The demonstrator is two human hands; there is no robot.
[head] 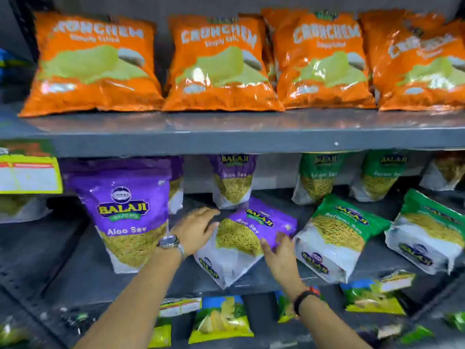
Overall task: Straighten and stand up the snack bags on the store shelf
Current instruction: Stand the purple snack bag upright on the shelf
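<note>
A purple Aloo Sev bag [241, 238] lies flat and tilted on the middle shelf [75, 268]. My left hand [198, 227], with a watch on the wrist, rests with spread fingers against the bag's upper left edge. My right hand [279, 253] lies with its fingers apart on the bag's lower right side. Neither hand closes around it. To the left a larger purple Aloo Sev bag [125, 210] stands upright. Two green Ratlami Sev bags [337, 235] [427, 230] lie fallen to the right.
Orange Crunchem bags [219, 64] stand in a row on the top shelf. More purple and green bags [319, 177] stand at the back of the middle shelf. Small chip packets [221, 321] lie on the shelf below. A yellow price tag [27, 175] hangs at left.
</note>
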